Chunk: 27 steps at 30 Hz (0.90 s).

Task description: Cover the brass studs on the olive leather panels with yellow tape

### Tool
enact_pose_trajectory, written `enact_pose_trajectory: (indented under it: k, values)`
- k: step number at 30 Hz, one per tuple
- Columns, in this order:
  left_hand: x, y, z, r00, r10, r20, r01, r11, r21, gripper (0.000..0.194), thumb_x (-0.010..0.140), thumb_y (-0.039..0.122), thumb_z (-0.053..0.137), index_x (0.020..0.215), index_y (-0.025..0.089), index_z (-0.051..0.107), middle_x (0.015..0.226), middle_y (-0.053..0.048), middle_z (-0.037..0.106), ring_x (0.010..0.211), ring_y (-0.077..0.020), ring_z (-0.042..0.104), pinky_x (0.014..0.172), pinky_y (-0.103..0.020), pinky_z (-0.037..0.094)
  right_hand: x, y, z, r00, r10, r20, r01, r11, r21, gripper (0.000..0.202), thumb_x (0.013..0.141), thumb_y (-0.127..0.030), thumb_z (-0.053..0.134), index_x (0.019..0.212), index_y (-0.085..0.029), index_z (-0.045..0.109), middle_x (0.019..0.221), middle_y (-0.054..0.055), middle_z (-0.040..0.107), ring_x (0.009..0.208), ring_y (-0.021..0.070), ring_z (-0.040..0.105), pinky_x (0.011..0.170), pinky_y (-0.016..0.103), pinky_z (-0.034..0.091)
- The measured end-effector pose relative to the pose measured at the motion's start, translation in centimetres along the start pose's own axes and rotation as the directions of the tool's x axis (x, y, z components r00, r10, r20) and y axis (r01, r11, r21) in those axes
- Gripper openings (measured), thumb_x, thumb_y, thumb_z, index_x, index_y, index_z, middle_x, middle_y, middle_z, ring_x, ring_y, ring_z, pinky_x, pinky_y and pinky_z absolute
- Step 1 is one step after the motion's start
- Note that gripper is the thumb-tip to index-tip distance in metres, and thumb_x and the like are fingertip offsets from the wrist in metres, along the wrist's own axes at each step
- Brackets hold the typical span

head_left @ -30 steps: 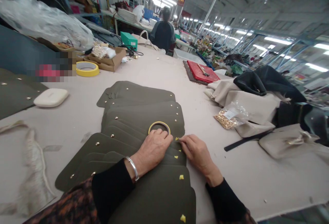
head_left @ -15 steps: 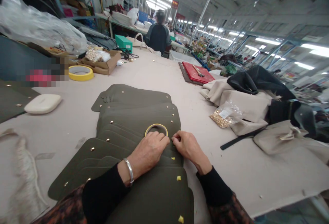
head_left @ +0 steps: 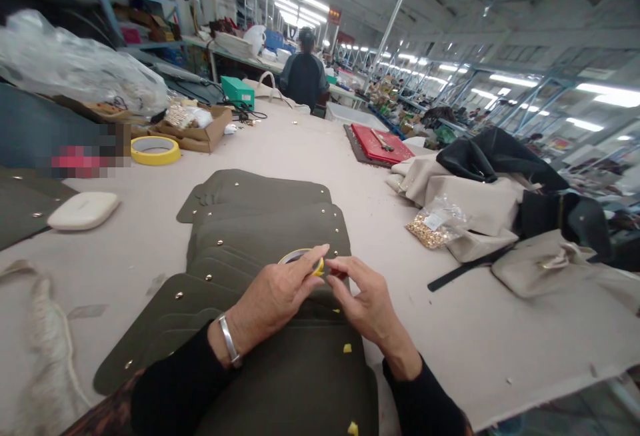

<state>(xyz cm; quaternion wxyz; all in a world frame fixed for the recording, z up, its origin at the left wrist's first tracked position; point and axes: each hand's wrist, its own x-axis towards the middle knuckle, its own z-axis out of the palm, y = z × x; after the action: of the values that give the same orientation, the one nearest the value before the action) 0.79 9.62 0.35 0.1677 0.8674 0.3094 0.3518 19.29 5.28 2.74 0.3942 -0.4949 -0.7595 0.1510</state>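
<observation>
My left hand [head_left: 275,293], with a silver bangle at its wrist, is closed around a narrow roll of yellow tape [head_left: 295,254]. A bit of yellow shows between its thumb and fingers. Close beside it, my right hand [head_left: 363,293] has bent fingers, with a small gap between thumb and fingertips; nothing shows in them. Both hands are over a fanned stack of dark olive panels [head_left: 265,223] with gold-coloured studs. Small yellow tape pieces [head_left: 347,348] are stuck along the right side of the near panels.
A wider yellow tape roll [head_left: 155,151] and a cardboard tray [head_left: 205,131] stand at the back left. Nearer lies a cream rounded case [head_left: 84,211]. To the right are a red board [head_left: 375,143] with a hammer, a bag of gold studs [head_left: 433,226] and beige pieces. A person [head_left: 304,76] sits beyond.
My right hand has come off the panel edge and turned towards the tape roll. My left fingers have stretched out and lifted, tilting the roll.
</observation>
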Motion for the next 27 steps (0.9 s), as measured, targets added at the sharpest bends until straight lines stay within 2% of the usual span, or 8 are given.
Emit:
enact_pose_trajectory:
  k: [4, 8, 11, 14, 15, 18, 23, 27]
  values:
    - [0.0, -0.2, 0.2, 0.998, 0.039, 0.038, -0.041, 0.998, 0.038, 0.044, 0.094, 0.025, 0.046, 0.135, 0.016, 0.035, 0.122, -0.009, 0.061, 0.101, -0.0158, 0.064, 0.087, -0.026, 0.053, 0.2, 0.2, 0.3, 0.995, -0.097, 0.039, 0.100, 0.989, -0.112, 0.018, 0.087, -0.015, 0.051, 0.101, -0.019, 0.062, 0.094, 0.007, 0.066, 0.091, 0.0170, 0.060, 0.081, 0.031, 0.051]
    - [-0.2, 0.0, 0.0, 0.997, 0.035, 0.068, -0.038, 0.999, 0.039, 0.040, 0.094, 0.025, 0.046, 0.132, 0.017, 0.036, 0.114, -0.008, 0.064, 0.097, -0.0161, 0.065, 0.084, -0.027, 0.053, 0.1, 0.2, 0.4, 0.980, -0.180, 0.081, 0.190, 0.971, -0.145, 0.016, 0.088, -0.013, 0.048, 0.093, -0.020, 0.061, 0.086, 0.006, 0.066, 0.083, 0.0165, 0.061, 0.075, 0.030, 0.051]
    - [-0.2, 0.6, -0.4, 0.992, 0.029, 0.125, -0.029, 1.000, -0.004, 0.033, 0.094, 0.022, 0.044, 0.127, 0.019, 0.040, 0.108, -0.006, 0.066, 0.094, -0.0147, 0.065, 0.084, -0.024, 0.052, -0.2, 0.4, 0.5, 0.971, -0.239, 0.004, 0.238, 0.962, -0.133, 0.016, 0.086, -0.010, 0.049, 0.089, -0.022, 0.057, 0.077, 0.003, 0.065, 0.072, 0.0156, 0.061, 0.065, 0.028, 0.050]
    - [0.1, 0.9, -0.7, 0.977, 0.036, 0.209, -0.029, 0.999, -0.039, 0.019, 0.092, 0.020, 0.044, 0.109, 0.021, 0.051, 0.095, -0.004, 0.067, 0.085, -0.0143, 0.065, 0.077, -0.022, 0.052, -0.5, 1.0, 1.4, 0.961, -0.271, -0.057, 0.260, 0.953, -0.154, 0.018, 0.081, -0.008, 0.051, 0.087, -0.025, 0.054, 0.069, 0.001, 0.062, 0.061, 0.0141, 0.060, 0.056, 0.024, 0.048]
    - [0.1, 1.0, -0.7, 0.978, 0.044, 0.204, -0.035, 0.998, -0.047, 0.016, 0.092, 0.020, 0.043, 0.104, 0.022, 0.053, 0.091, -0.003, 0.067, 0.083, -0.0139, 0.065, 0.075, -0.021, 0.052, -0.5, 1.1, 1.7, 0.955, -0.290, -0.064, 0.278, 0.948, -0.154, 0.019, 0.080, -0.007, 0.050, 0.086, -0.025, 0.054, 0.067, 0.000, 0.061, 0.059, 0.0136, 0.059, 0.054, 0.023, 0.048]
    - [0.3, 1.1, -0.8, 0.990, -0.009, 0.140, 0.023, 0.995, -0.100, 0.021, 0.093, 0.017, 0.037, 0.102, 0.024, 0.054, 0.090, -0.001, 0.066, 0.080, -0.0121, 0.064, 0.073, -0.019, 0.050, -0.7, 1.0, 2.2, 0.950, -0.264, -0.168, 0.237, 0.958, -0.161, 0.016, 0.079, -0.007, 0.047, 0.079, -0.023, 0.052, 0.065, 0.000, 0.060, 0.058, 0.0137, 0.058, 0.055, 0.024, 0.045]
    - [0.7, 1.0, -0.2, 0.988, -0.012, 0.153, 0.032, 0.991, -0.128, 0.020, 0.093, 0.018, 0.036, 0.097, 0.023, 0.056, 0.086, 0.000, 0.065, 0.078, -0.0122, 0.063, 0.067, -0.018, 0.048, -1.1, 1.0, 2.3, 0.976, -0.151, -0.156, 0.110, 0.964, -0.244, 0.014, 0.078, -0.008, 0.047, 0.074, -0.020, 0.053, 0.064, 0.000, 0.058, 0.058, 0.0128, 0.055, 0.056, 0.024, 0.042]
    - [0.6, 0.8, -0.2, 0.988, -0.064, 0.138, 0.060, 0.998, 0.032, 0.019, 0.093, 0.018, 0.039, 0.085, 0.021, 0.057, 0.075, 0.000, 0.062, 0.067, -0.0119, 0.060, 0.059, -0.019, 0.045, -1.1, 0.9, 2.1, 0.982, -0.073, -0.172, 0.047, 0.987, -0.153, 0.013, 0.078, -0.010, 0.049, 0.071, -0.019, 0.056, 0.062, 0.000, 0.058, 0.056, 0.0118, 0.054, 0.055, 0.023, 0.042]
